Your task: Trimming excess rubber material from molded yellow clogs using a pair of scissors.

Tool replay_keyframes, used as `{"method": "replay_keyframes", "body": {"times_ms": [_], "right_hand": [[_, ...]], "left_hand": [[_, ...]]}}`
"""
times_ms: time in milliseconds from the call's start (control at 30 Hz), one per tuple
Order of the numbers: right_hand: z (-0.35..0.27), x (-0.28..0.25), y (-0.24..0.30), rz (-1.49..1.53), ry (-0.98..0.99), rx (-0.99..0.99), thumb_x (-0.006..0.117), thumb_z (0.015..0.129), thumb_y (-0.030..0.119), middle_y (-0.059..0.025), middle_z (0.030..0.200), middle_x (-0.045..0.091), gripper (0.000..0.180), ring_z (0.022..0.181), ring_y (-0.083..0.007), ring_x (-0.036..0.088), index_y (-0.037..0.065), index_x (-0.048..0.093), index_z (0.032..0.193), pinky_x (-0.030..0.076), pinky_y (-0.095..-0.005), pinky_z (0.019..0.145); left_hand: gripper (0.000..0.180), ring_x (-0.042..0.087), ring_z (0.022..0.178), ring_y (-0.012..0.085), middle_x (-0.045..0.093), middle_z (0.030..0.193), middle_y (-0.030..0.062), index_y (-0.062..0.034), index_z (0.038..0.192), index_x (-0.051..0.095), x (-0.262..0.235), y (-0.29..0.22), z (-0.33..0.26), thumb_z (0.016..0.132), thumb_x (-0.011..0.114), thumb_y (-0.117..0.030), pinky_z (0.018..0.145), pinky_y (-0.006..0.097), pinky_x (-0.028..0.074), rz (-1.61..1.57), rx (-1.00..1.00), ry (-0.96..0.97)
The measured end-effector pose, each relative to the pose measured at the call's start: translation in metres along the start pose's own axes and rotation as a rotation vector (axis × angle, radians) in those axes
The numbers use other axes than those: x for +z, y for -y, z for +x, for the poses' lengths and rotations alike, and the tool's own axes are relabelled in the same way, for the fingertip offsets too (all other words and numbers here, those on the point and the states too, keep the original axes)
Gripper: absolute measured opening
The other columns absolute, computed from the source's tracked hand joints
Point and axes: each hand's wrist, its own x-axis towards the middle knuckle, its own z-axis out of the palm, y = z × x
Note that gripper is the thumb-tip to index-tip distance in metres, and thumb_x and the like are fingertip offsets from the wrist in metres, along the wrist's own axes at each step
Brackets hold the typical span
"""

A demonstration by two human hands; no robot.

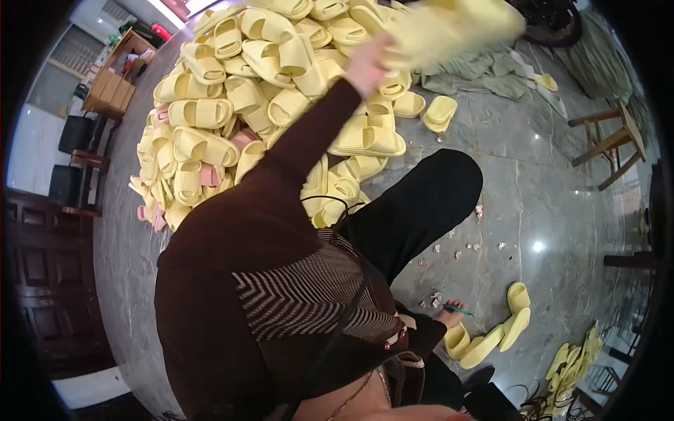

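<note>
The left hand [368, 64] is stretched out toward twelve o'clock at the end of a dark brown sleeve [309, 133], its fingers closed on a pale yellow slide sandal [456, 28] that shows as a motion-blurred streak running toward one o'clock. Sandal and hand hang over the near edge of a big heap of yellow sandals [246, 77] that fills the floor from ten to twelve o'clock, with a few pink sandals [210, 175] mixed in along its nine o'clock side.

The right hand [453, 316] sits low at five o'clock, just beside a small cluster of yellow sandals [491, 337] lying on the grey marble floor [547, 182]; something thin and green lies against the fingers, and I cannot tell whether that hand is closed or loose.

A black trouser leg [421, 203] bends across the centre. Small pale scraps [467, 247] dot the floor at four o'clock. A wooden stool [607, 140] stands at three o'clock, and greyish-green cloth [484, 74] lies crumpled near one o'clock.
</note>
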Motion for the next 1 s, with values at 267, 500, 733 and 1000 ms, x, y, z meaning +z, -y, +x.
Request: {"method": "replay_keyframes", "body": {"times_ms": [267,500,733,1000], "right_hand": [[0.037,0.167,-0.051,-0.437,0.245,0.142,0.05,0.08,0.017,-0.004,0.067,0.048,0.006,0.058,-0.0164,0.048,0.011,0.049,0.079,0.042,-0.0277,0.052],[0.049,0.191,-0.088,-1.132,0.152,-0.684,0.06,0.07,0.019,-0.0202,0.092,0.059,0.038,0.087,-0.0315,0.057,0.0,0.054,0.102,0.044,-0.0363,0.075],[0.043,0.18,-0.031,-0.892,-0.397,-0.558,0.058,0.07,0.016,-0.0195,0.087,0.059,0.031,0.085,-0.0341,0.056,0.001,0.053,0.098,0.044,-0.039,0.073],[0.1,0.192,0.056,-1.242,-0.454,-0.68,0.054,0.072,0.013,-0.0199,0.087,0.059,0.028,0.083,-0.036,0.056,0.007,0.049,0.099,0.043,-0.0447,0.07]], "left_hand": [[0.062,0.045,0.095,0.0297,0.044,0.108,0.0157,-0.0005,0.115,0.039,-0.38,0.159,-0.135,0.072,0.058,-0.04,0.081,0.041,0.039,-0.841,-0.291,-0.636],[0.046,0.042,0.1,0.0306,0.042,0.111,0.0191,0.0071,0.115,0.035,-0.313,0.145,-0.032,0.084,0.039,-0.026,0.087,0.045,0.034,-1.418,-0.709,-0.576],[0.006,0.037,0.068,0.017,0.043,0.077,0.0087,0.0013,0.078,0.044,-0.018,-0.027,0.078,0.082,0.039,0.001,0.073,0.032,0.033,-1.296,-0.601,0.313],[0.016,0.051,0.075,0.0195,0.054,0.084,0.0111,0.0038,0.095,0.049,0.197,-0.1,0.016,0.08,0.046,-0.003,0.073,0.034,0.041,-1.328,-0.769,0.759]]}}
